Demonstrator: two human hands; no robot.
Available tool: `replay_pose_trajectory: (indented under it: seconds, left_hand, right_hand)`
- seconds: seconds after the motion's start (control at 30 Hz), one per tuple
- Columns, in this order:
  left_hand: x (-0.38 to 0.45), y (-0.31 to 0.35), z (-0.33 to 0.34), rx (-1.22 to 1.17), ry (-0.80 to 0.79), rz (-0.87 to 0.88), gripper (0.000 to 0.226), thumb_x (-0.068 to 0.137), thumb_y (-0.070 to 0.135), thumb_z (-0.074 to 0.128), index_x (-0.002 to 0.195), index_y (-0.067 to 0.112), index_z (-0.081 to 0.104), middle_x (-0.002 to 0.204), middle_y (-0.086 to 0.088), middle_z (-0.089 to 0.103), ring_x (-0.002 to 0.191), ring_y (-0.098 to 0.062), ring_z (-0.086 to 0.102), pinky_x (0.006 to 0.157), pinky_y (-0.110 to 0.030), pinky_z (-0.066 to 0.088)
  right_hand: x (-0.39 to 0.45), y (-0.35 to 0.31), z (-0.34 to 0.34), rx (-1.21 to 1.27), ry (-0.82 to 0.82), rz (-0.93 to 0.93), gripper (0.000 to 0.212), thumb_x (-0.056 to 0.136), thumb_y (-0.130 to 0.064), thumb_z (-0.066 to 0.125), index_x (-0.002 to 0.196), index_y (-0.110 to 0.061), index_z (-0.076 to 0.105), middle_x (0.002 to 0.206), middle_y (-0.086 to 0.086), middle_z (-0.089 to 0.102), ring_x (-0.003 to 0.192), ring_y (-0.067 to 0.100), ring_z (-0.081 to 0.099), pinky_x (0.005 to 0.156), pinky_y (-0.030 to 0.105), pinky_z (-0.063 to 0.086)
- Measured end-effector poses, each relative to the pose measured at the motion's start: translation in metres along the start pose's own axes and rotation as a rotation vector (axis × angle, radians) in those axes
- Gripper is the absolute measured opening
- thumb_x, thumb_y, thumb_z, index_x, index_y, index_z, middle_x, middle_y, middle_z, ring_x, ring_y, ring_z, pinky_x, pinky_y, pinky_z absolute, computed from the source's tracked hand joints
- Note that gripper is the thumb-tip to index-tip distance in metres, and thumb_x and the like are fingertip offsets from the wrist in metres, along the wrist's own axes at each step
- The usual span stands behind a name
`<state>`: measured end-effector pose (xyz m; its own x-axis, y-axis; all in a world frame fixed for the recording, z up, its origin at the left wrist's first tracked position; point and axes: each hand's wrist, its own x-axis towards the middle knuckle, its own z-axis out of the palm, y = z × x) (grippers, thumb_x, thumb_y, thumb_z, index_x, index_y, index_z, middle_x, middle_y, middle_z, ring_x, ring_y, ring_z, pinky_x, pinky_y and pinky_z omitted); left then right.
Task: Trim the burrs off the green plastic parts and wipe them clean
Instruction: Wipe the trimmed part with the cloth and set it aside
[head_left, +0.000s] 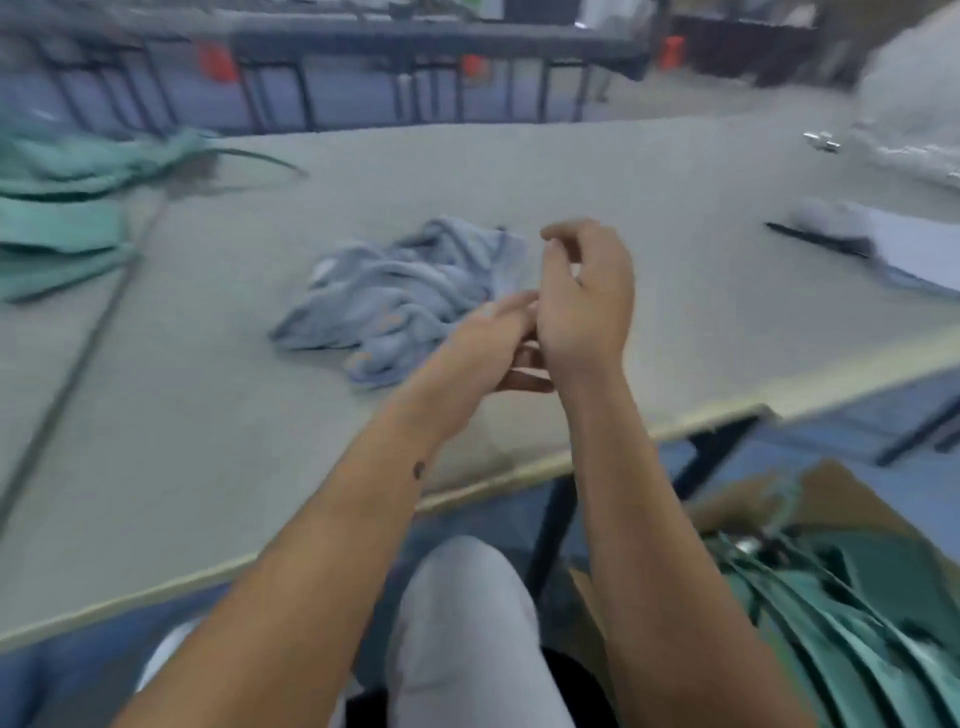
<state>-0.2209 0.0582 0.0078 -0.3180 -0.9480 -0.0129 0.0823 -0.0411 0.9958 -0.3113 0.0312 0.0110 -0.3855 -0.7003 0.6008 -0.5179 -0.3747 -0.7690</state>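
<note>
Grey surface (649, 171) spans the frame. Green plastic parts (57, 208) lie stacked at far left; more (852, 613) sit in a cardboard box (831, 493) at lower right, beside the knee. Crumpled blue cloth (405, 291) lies at ctr. Left hand (488, 343): fingers extended, nothing held. Right hand (587, 296): fingers loosely curled, no obj. visible in it; the hands touch above the cloth's right edge.

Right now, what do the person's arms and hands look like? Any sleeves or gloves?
Both arms are bare, with no sleeves in view, and there are no gloves, rings or watch. The left hand and right hand are bare too. The left forearm has one small dark mark near the wrist.
</note>
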Motion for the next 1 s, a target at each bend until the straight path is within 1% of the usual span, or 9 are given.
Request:
replay_pose_trajectory:
  seconds: [0.1,0.23,0.43,0.57,0.67,0.77,0.87,0.93,1.0]
  left_hand:
    - [-0.013,0.017,-0.075,0.075,0.323,0.058,0.040,0.098,0.007,0.039,0.076,0.020,0.070,0.059,0.005,0.067,0.053,-0.007,0.063,0.049,-0.022,0.054]
    - [-0.023,0.016,-0.165,0.196,0.639,0.097,0.031,0.094,0.002,0.040,0.082,0.018,0.063,0.064,-0.003,0.064,0.054,-0.014,0.061,0.054,-0.024,0.050]
    - [-0.011,-0.010,-0.250,0.305,0.873,0.045,0.032,0.089,0.002,0.045,0.064,0.019,0.054,0.045,0.010,0.054,0.048,-0.007,0.049,0.051,-0.026,0.038]
    - [0.002,-0.020,-0.278,0.532,0.931,0.048,0.027,0.085,0.004,0.047,0.072,0.022,0.062,0.072,0.005,0.063,0.076,-0.018,0.057,0.071,-0.031,0.045]
    - [0.002,-0.013,-0.311,0.947,1.069,0.102,0.026,0.083,0.006,0.049,0.083,0.022,0.070,0.105,0.001,0.067,0.105,-0.021,0.054,0.088,-0.030,0.040]
    - [-0.002,-0.005,-0.356,1.302,1.084,-0.056,0.027,0.088,0.015,0.053,0.108,0.023,0.068,0.154,-0.007,0.035,0.140,-0.030,0.024,0.111,-0.037,0.024]
    - [-0.015,-0.007,-0.391,1.268,0.929,-0.425,0.058,0.096,0.035,0.043,0.151,0.024,0.027,0.164,-0.008,-0.001,0.150,-0.029,0.000,0.120,-0.049,0.007]
    - [-0.023,-0.015,-0.398,1.298,0.809,-0.576,0.064,0.100,0.046,0.030,0.156,0.023,0.008,0.164,-0.006,-0.001,0.150,-0.026,0.001,0.120,-0.054,0.008]
    - [-0.031,-0.018,-0.395,1.442,0.743,-0.600,0.064,0.100,0.055,0.020,0.155,0.025,0.012,0.163,-0.006,0.011,0.149,-0.027,0.012,0.116,-0.057,0.013]
  right_hand:
    - [-0.005,-0.040,0.086,0.100,-0.264,-0.096,0.019,0.086,-0.010,0.050,0.091,-0.010,0.068,0.095,0.010,0.068,0.095,0.026,0.059,0.091,0.039,0.042]
    - [-0.026,-0.069,0.179,0.064,-0.573,-0.224,0.017,0.089,-0.009,0.051,0.092,-0.011,0.068,0.098,0.012,0.067,0.098,0.029,0.057,0.090,0.040,0.040]
    - [-0.058,-0.075,0.244,0.058,-0.788,-0.214,0.019,0.091,-0.014,0.048,0.098,-0.015,0.065,0.099,0.008,0.064,0.096,0.025,0.056,0.085,0.041,0.044]
    - [-0.064,-0.057,0.253,-0.067,-0.852,-0.184,0.026,0.093,-0.018,0.047,0.116,-0.018,0.060,0.111,0.006,0.062,0.105,0.024,0.057,0.090,0.041,0.045]
    - [-0.063,-0.046,0.251,-0.118,-0.870,-0.232,0.031,0.093,-0.018,0.049,0.122,-0.014,0.059,0.117,0.009,0.061,0.110,0.027,0.055,0.095,0.045,0.043]
    - [-0.059,-0.043,0.246,-0.053,-0.839,-0.232,0.026,0.094,-0.015,0.049,0.117,-0.012,0.063,0.114,0.008,0.060,0.108,0.026,0.055,0.095,0.043,0.042]
    - [-0.055,-0.042,0.242,-0.106,-0.814,-0.246,0.025,0.095,-0.017,0.048,0.114,-0.013,0.064,0.112,0.006,0.060,0.105,0.024,0.054,0.092,0.042,0.043]
    - [-0.054,-0.043,0.241,-0.135,-0.802,-0.269,0.025,0.096,-0.019,0.047,0.114,-0.014,0.064,0.111,0.004,0.060,0.104,0.023,0.054,0.091,0.044,0.044]
    - [-0.054,-0.045,0.240,-0.118,-0.803,-0.270,0.025,0.096,-0.020,0.047,0.113,-0.015,0.064,0.110,0.002,0.060,0.103,0.022,0.055,0.090,0.044,0.045]
